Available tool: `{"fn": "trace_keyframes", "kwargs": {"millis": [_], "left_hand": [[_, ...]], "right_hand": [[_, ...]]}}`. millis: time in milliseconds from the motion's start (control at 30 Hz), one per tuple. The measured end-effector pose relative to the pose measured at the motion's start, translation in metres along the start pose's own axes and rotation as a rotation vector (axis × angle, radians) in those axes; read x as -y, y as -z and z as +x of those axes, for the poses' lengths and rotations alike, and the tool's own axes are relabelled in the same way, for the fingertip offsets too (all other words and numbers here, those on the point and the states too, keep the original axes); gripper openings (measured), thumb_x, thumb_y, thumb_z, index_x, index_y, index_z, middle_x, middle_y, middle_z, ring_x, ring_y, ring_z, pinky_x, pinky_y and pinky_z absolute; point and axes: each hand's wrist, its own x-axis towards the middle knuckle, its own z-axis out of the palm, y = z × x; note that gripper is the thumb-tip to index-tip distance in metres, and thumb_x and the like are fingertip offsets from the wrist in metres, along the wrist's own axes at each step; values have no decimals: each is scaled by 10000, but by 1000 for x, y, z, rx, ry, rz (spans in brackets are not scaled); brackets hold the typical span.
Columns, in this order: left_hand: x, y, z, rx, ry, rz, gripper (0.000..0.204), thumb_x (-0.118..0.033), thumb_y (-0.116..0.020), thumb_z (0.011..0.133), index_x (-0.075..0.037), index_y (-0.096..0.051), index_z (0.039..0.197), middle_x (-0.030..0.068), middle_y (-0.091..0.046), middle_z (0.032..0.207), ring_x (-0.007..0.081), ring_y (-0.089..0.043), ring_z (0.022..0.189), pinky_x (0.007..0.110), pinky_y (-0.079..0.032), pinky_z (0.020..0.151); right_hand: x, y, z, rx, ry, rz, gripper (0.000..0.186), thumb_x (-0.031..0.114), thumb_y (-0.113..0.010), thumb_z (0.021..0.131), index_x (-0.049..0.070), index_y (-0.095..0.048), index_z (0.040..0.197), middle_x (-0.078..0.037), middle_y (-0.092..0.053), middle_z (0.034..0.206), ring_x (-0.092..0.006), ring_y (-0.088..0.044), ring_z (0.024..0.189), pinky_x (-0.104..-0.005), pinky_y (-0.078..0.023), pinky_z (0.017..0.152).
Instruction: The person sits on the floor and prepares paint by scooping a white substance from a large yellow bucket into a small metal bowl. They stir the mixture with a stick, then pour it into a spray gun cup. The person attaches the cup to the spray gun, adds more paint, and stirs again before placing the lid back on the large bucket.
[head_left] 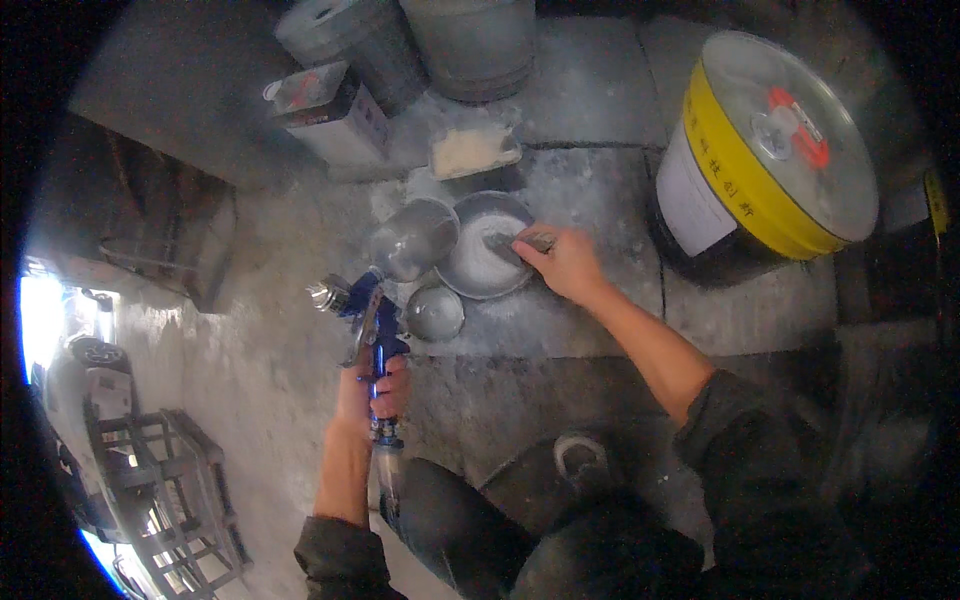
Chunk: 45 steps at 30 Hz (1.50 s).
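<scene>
My left hand is wrapped round the handle of a blue spray gun, its silver nozzle turned to the left. A grey, rounded cup sits at the gun's top end and appears joined to it. Beside the cup is a metal bowl of whitish powder. With fingers pinched, my right hand holds a small grey tool over the bowl's right rim, its end at the powder. The tool's exact kind is unclear. A small round dish or lid lies just below the cup.
Behind the bowl stands a tub of pale yellowish material. A white box and two grey buckets are farther back. At right is a large drum with a yellow band. A metal frame stands at lower left.
</scene>
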Motion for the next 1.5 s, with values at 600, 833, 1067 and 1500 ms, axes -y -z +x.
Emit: {"fn": "trace_keyframes", "kwargs": {"millis": [600,833,1067,1500], "left_hand": [[2,5,4,61,64,-4,439,-531,-612,870,-102,-522,895,-35,-435,623,74,-338,403,229,-314,360],[8,-3,8,107,-94,-197,438,-533,-485,945,-102,-512,869,-33,-420,605,77,-350,418,222,-297,358],[-2,-7,34,-405,-500,312,515,-579,-383,984,-101,-502,832,-12,-432,592,110,-406,435,245,-312,393],[-7,5,76,-750,-531,728,571,-614,-495,931,-81,-520,731,12,-493,565,126,-478,416,275,-378,378]], "right_hand": [[57,5,6,-32,-256,777,258,291,-682,898,34,-689,888,-23,-628,647,-75,-554,526,-232,-421,461],[5,3,20,-122,34,45,316,378,-665,865,68,-712,899,-148,-697,764,-320,-678,691,-390,-514,635],[-7,-15,16,10,6,-49,282,362,-683,853,90,-717,921,-166,-702,802,-335,-687,751,-410,-526,668],[42,11,29,31,-339,650,270,315,-669,883,46,-691,876,-29,-619,639,-93,-523,517,-243,-384,479]]}}
